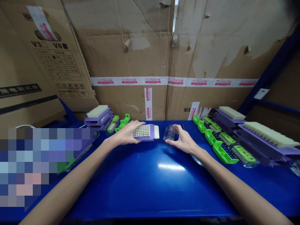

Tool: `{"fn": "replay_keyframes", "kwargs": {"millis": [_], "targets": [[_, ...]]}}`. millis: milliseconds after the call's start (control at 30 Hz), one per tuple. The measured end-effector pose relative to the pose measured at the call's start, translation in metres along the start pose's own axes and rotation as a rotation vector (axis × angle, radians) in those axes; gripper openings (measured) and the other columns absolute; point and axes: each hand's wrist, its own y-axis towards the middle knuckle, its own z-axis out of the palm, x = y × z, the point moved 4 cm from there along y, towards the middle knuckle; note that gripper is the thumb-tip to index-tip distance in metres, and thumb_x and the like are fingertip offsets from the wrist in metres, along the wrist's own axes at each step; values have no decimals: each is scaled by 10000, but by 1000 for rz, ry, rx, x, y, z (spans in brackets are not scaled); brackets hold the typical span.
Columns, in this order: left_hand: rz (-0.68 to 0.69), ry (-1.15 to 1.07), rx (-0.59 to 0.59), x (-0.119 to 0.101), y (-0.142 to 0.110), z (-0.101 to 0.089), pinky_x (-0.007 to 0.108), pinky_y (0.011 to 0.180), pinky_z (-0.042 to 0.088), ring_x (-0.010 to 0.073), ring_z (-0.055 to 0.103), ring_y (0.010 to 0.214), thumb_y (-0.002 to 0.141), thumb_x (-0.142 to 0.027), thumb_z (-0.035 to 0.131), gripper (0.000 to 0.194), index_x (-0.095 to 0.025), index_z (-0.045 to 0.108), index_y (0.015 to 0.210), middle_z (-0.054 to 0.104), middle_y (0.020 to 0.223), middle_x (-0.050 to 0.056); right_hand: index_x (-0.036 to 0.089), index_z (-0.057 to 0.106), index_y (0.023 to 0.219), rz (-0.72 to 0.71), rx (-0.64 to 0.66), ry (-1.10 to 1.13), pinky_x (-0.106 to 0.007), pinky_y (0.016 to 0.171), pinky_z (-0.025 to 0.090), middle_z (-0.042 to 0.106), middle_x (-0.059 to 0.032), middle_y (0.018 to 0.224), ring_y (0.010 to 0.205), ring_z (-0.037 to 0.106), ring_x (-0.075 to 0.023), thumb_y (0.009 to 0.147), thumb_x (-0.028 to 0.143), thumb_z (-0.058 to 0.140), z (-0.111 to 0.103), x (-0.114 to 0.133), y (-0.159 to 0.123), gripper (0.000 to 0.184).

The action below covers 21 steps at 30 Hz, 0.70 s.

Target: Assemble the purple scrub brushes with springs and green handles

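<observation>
My left hand (127, 132) is wrapped round the left end of a purple plastic block (152, 131) above the blue table. A grid of pale bumps covers the block's near face, and a cream tab (156, 132) sticks out at its right end. My right hand (181, 139) pinches a small clear plastic cover (169, 133) between thumb and fingers, just right of the tab. A narrow gap separates the cover from the block. The fingers of my left hand hide the block's left end.
At right, green plastic parts (221, 153) form a row beside purple pieces with cream tops (269, 132). Another purple piece (99, 117) and green parts (123, 122) stand at back left. Cardboard (131, 62) walls the back of the blue table (140, 187). The left side is pixelated.
</observation>
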Motion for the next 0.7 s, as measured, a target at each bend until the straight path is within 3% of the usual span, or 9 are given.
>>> {"fn": "replay_keyframes", "kwargs": {"millis": [67, 133, 233, 300, 400, 533, 633, 700], "targets": [[-4, 69, -49, 0, 0, 0, 419, 918, 423, 271, 517, 1069, 636, -310, 754, 743, -185, 426, 1290, 554, 1182, 102, 41, 381, 1326, 107, -26, -153, -424, 984, 423, 570, -233, 1235, 1146, 557, -290, 765, 569, 594, 7, -1, 1, 800], [24, 178, -74, -6, 2, 4, 415, 884, 424, 277, 514, 1051, 647, -326, 768, 711, -179, 440, 1260, 555, 1177, 107, -15, 389, 1326, 121, -13, -336, -466, 1059, 329, 506, -280, 1303, 1258, 456, -330, 799, 606, 524, 15, 0, 1, 826], [82, 347, -89, -18, 3, 14, 403, 860, 414, 282, 510, 1047, 680, -290, 758, 655, -169, 442, 1241, 551, 1192, 119, -29, 401, 1346, 97, 23, -576, -536, 1128, 121, 371, -278, 1427, 1385, 248, -353, 828, 620, 464, 22, -2, -2, 833], [102, 446, -119, -24, 1, 20, 399, 866, 403, 287, 505, 1059, 713, -280, 736, 633, -147, 432, 1252, 544, 1201, 139, -9, 395, 1367, 104, 43, -651, -562, 1121, 76, 334, -262, 1456, 1397, 213, -353, 832, 646, 430, 20, -7, -4, 847], [126, 543, -163, -33, -5, 24, 419, 886, 381, 309, 496, 1074, 763, -384, 689, 622, -114, 434, 1261, 536, 1199, 178, 52, 409, 1373, 150, 12, -662, -569, 1089, 168, 388, -225, 1435, 1357, 296, -345, 839, 681, 367, 5, -13, -4, 826], [133, 568, -156, -47, -10, 25, 434, 869, 370, 312, 497, 1048, 862, -538, 493, 553, -118, 480, 1222, 533, 1186, 187, 114, 473, 1317, 344, -103, -704, -474, 887, 420, 562, -197, 1235, 1136, 531, -330, 923, 493, 338, -20, -19, -4, 563], [43, 559, -131, -53, -3, 22, 420, 822, 376, 294, 514, 985, 918, -472, 400, 428, -137, 533, 1149, 563, 1095, 168, 96, 556, 1211, 409, -24, -732, -384, 784, 460, 614, -187, 1080, 997, 605, -305, 883, 323, 442, -21, -25, -3, 414], [-30, 521, -118, -55, 7, 19, 426, 811, 383, 301, 516, 970, 914, -513, 375, 458, -135, 557, 1099, 571, 1043, 165, 114, 621, 1109, 413, -4, -687, -352, 743, 465, 615, -170, 1035, 923, 630, -279, 865, 238, 429, -20, -29, -2, 334]]}}
